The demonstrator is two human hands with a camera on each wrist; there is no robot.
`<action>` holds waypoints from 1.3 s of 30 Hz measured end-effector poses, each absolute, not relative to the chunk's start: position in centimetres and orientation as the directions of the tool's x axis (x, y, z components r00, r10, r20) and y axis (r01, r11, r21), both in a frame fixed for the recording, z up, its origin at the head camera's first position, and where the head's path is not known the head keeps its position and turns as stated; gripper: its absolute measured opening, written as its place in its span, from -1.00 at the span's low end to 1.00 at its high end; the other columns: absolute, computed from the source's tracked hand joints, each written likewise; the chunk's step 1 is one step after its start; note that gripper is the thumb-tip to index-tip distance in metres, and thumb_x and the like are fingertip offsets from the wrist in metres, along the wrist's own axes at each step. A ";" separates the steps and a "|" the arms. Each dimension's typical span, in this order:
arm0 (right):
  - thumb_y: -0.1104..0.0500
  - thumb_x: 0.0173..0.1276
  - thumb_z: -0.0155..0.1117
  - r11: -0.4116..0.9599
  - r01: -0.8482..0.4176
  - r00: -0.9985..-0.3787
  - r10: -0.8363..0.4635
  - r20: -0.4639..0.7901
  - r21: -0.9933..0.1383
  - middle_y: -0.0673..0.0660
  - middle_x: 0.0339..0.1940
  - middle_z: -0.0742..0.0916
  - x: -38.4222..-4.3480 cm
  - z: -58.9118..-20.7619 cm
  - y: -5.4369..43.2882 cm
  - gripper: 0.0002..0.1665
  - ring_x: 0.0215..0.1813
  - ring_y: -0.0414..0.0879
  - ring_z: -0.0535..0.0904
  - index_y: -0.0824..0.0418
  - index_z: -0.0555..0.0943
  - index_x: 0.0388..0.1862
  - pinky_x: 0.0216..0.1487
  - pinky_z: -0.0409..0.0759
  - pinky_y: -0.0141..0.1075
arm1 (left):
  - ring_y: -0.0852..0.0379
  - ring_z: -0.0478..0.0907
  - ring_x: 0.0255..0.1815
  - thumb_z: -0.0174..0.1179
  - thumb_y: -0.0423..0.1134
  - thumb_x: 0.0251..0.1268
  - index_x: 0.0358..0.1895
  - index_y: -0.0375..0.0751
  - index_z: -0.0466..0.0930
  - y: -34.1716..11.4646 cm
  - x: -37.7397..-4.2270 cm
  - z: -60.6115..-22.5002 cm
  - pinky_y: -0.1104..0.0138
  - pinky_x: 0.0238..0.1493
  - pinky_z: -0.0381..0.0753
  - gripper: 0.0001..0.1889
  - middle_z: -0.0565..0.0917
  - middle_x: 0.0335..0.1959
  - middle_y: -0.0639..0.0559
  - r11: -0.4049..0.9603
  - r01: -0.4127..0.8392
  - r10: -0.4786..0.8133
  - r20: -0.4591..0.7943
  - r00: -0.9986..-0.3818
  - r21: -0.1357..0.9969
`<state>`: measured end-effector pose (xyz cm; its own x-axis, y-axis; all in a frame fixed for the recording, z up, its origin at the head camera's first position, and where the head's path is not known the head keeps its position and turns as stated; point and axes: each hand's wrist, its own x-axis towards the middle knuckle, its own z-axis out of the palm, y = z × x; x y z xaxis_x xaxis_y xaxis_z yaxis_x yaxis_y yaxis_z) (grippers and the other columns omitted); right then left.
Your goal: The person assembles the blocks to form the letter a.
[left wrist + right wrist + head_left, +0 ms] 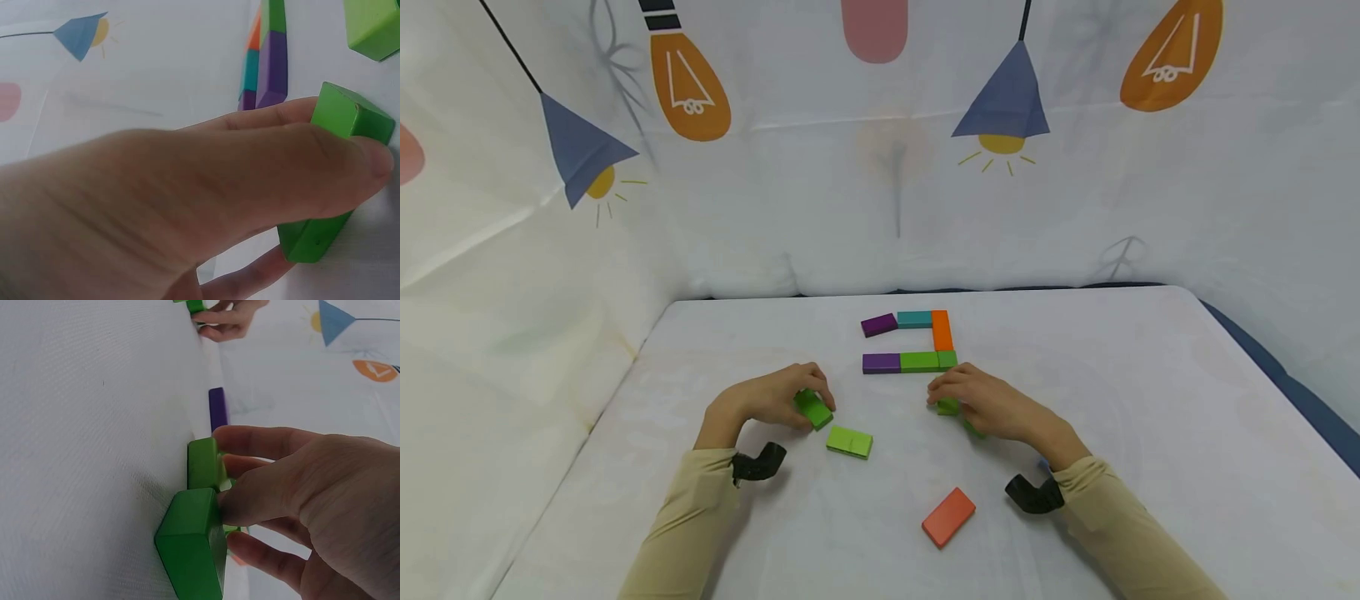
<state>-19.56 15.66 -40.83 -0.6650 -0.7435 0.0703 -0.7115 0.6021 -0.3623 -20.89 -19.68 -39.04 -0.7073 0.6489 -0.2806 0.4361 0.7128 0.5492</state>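
Observation:
My left hand (775, 396) pinches a green block (306, 240) between thumb and fingers, tilted over the left middle of the table. Just right of it lie light green blocks (850, 442) with a seam between them. On the right, my right hand (992, 404) holds a light green block (203, 464) low at the table, fingertips at its far end and thumb at its near end. A darker green block (187, 550) lies beside that thumb, mostly hidden under the hand in the head view. Beyond both hands lies a purple block (882, 363), in line with green blocks (920, 362).
An orange block (942, 331), a teal block (914, 320) and an angled dark purple block (879, 325) continue the outline at the back. A red-orange block (949, 517) lies at the front. Behind the table (760, 329) hangs a printed white sheet (820, 192).

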 end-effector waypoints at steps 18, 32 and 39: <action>0.41 0.18 0.28 0.638 -0.700 -0.687 -0.724 0.058 -0.321 0.00 0.03 0.64 -19.6 -40.8 16.1 -0.57 0.12 -0.07 0.42 0.05 0.63 0.01 0.13 0.53 -0.17 | 0.10 0.42 -0.04 0.34 -0.36 0.06 -0.07 -0.02 0.64 -19.3 -21.2 -39.3 0.19 0.04 0.48 -0.68 0.55 -0.07 0.06 0.672 0.473 0.679 -0.218 -0.701 0.570; 0.29 0.17 0.36 0.629 -0.710 -0.683 -0.724 0.094 -0.317 -0.03 -0.04 0.66 -20.2 -40.9 16.4 -0.62 0.05 -0.11 0.46 0.07 0.63 0.00 0.10 0.53 -0.16 | 0.18 0.45 -0.11 0.35 -0.26 0.10 -0.04 -0.04 0.63 -18.9 -21.7 -39.7 0.20 0.05 0.49 -0.69 0.58 -0.12 0.15 0.664 0.539 0.690 -0.144 -0.710 0.518; 0.19 0.20 0.37 0.654 -0.686 -0.706 -0.705 0.071 -0.319 -0.03 -0.06 0.65 -20.2 -40.8 16.5 -0.64 0.00 -0.12 0.51 0.09 0.61 0.01 0.07 0.51 -0.12 | 0.16 0.49 -0.09 0.36 -0.18 0.10 -0.01 -0.02 0.61 -18.5 -21.8 -39.8 0.19 0.06 0.50 -0.66 0.57 -0.16 0.18 0.697 0.503 0.644 -0.138 -0.752 0.511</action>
